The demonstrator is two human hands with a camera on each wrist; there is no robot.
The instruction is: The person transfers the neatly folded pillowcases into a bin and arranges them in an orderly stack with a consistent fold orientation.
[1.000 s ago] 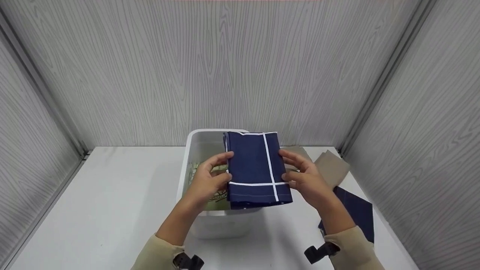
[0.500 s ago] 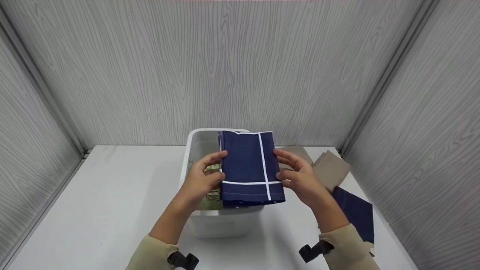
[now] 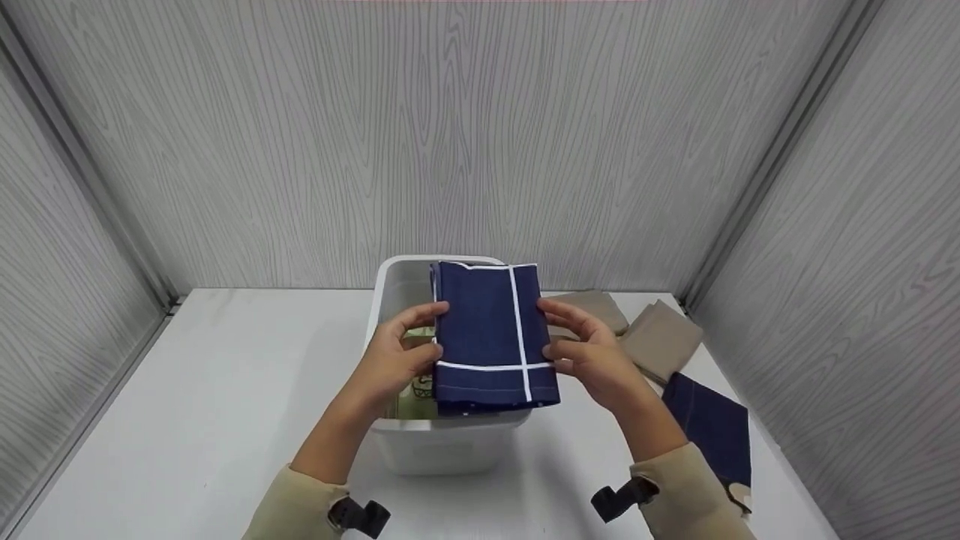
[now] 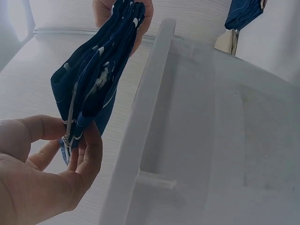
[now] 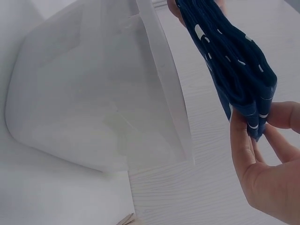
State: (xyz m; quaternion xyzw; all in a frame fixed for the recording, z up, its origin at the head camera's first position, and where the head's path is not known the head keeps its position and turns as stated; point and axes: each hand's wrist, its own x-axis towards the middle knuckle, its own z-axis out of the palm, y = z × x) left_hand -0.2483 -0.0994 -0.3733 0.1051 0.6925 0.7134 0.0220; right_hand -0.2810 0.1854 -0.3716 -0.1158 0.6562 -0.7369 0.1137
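A thick folded navy cloth with crossing white lines (image 3: pixel 476 322) is held level between both hands over a white plastic bin (image 3: pixel 446 450). My left hand (image 3: pixel 391 361) pinches its left edge, thumb on the near side and fingers around the side. Opposite, my right hand (image 3: pixel 596 361) grips the right edge the same way. Stacked layers of the folded cloth (image 4: pixel 93 79) show end-on in the left wrist view, above the bin's rim (image 4: pixel 150 103). Inside the bin lies something green with dark markings (image 3: pixel 416 407), mostly hidden by the cloth.
Right of the bin, two beige folded cloths (image 3: pixel 664 341) lie on the white table (image 3: pixel 225 420). Nearer the right edge is another navy folded cloth (image 3: pixel 709 424), partly behind the right sleeve (image 3: pixel 690 495). Grey wood-patterned panels (image 3: pixel 450 135) enclose the back and sides.
Both hands have shifted a little to the left with the folded cloth, so it sits more squarely over the bin. The grips look the same.
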